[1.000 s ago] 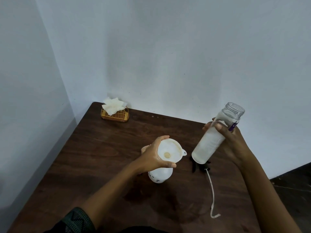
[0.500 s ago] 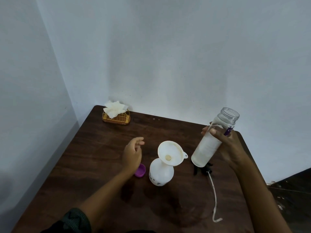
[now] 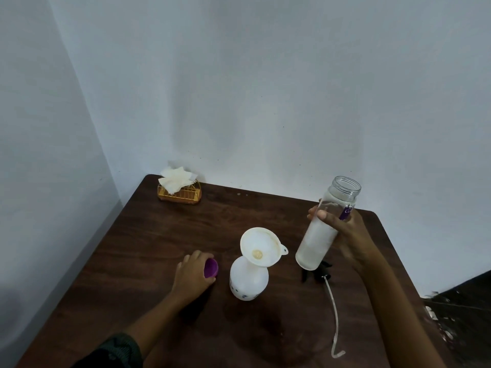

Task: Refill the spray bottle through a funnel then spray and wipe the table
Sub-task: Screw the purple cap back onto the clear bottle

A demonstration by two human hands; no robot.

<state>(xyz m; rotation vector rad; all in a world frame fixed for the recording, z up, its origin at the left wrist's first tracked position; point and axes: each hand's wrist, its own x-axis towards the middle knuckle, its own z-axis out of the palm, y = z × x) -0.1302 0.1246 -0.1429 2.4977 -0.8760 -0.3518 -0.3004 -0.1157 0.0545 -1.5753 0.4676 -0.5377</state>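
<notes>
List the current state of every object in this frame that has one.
spray bottle: upright, uncapped, funnel in neck
funnel: seated, tilted
clear bottle: open, tilted, held by right hand
purple cap: off, gripped by left hand
sprayer head: detached, lying on table

Only one bit of lettering shows: a purple label (image 3: 346, 212) on the clear bottle (image 3: 322, 229), gripped in the right hand (image 3: 348, 235), carries white script starting with what looks like a "C". The rest is hidden or blurred; no word can be read.
</notes>
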